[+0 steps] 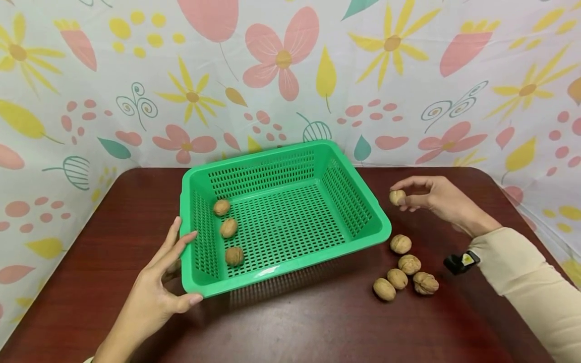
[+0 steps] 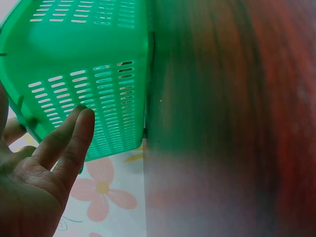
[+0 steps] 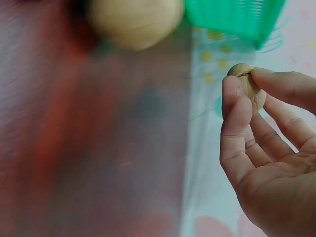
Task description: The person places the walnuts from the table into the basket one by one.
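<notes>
In the head view, the right hand (image 1: 433,200) pinches a walnut (image 1: 397,197), with five loose walnuts (image 1: 410,264) nearer the person than that hand and the basket (image 1: 290,222) to its left; releasing low would limit bouncing. The left hand (image 1: 152,288), fingers mostly straight, touches the basket's corner. In the left wrist view, fingers lie along the slotted side, where gentle pressure should suffice. In the right wrist view, thumb and fingertips hold the walnut; a light pinch seems enough.
</notes>
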{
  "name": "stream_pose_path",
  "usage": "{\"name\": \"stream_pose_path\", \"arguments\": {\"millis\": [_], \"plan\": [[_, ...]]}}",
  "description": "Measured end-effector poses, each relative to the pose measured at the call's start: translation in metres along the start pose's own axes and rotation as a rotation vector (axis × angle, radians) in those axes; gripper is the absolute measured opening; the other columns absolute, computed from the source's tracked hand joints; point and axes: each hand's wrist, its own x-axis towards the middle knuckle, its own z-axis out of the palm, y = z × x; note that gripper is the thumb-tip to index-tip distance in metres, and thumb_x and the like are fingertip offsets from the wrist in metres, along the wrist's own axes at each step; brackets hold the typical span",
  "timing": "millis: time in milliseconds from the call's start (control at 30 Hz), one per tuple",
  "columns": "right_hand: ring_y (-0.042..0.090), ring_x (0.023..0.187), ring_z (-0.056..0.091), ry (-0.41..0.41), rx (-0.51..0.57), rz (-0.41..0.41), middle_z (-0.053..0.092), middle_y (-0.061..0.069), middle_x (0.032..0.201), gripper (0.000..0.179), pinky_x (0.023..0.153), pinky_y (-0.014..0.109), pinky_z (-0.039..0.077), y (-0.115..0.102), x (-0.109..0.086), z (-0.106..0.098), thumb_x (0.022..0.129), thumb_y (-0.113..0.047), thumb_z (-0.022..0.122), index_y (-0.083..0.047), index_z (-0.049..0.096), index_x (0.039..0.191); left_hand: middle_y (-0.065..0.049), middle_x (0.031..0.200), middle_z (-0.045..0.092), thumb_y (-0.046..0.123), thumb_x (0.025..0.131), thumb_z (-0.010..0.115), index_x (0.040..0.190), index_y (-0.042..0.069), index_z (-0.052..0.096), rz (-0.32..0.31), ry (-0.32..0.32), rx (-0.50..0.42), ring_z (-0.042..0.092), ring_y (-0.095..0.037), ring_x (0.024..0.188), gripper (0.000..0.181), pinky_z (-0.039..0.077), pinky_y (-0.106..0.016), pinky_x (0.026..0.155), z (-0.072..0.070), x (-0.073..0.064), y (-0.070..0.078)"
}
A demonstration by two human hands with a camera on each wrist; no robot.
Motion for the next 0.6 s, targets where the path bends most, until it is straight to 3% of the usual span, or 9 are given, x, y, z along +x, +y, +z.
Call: {"name": "stream_pose_path", "arguments": {"millis": [267, 433, 600], "plan": [[0.019, 0.091, 0.071, 0.054, 0.007, -0.02, 0.079, 0.001, 0.098, 0.032, 0.08, 0.029, 0.059, -0.046, -0.005, 0.001, 0.1, -0.018, 0.071, -0.009, 0.07, 0.131, -0.002, 0.178, 0.011, -0.001, 0.065, 0.094, 0.16, 0.019, 0.045, 0.002, 0.003, 0.001, 0.053, 0.009, 0.13, 0.108, 0.05, -0.008, 0.094, -0.001, 0.0, 0.001], [0.024, 0.093, 0.072, 0.015, 0.005, -0.061, 0.079, -0.001, 0.107, 0.034, 0.083, 0.031, 0.059, -0.086, -0.003, 0.014, 0.099, -0.025, 0.074, -0.012, 0.072, 0.13, -0.003, 0.178, 0.011, -0.002, 0.066, 0.093, 0.16, 0.019, 0.045, 0.004, 0.002, -0.004, 0.053, 0.008, 0.13, 0.108, 0.05, -0.008, 0.094, 0.0, 0.0, 0.001], [0.026, 0.101, 0.074, -0.078, 0.03, -0.11, 0.072, 0.001, 0.128, 0.034, 0.09, 0.035, 0.06, -0.126, 0.008, 0.035, 0.097, -0.025, 0.076, -0.012, 0.073, 0.129, -0.001, 0.178, 0.011, 0.0, 0.066, 0.093, 0.16, 0.02, 0.045, -0.002, 0.002, 0.004, 0.049, 0.01, 0.134, 0.107, 0.048, -0.007, 0.096, 0.0, 0.0, 0.001]]}}
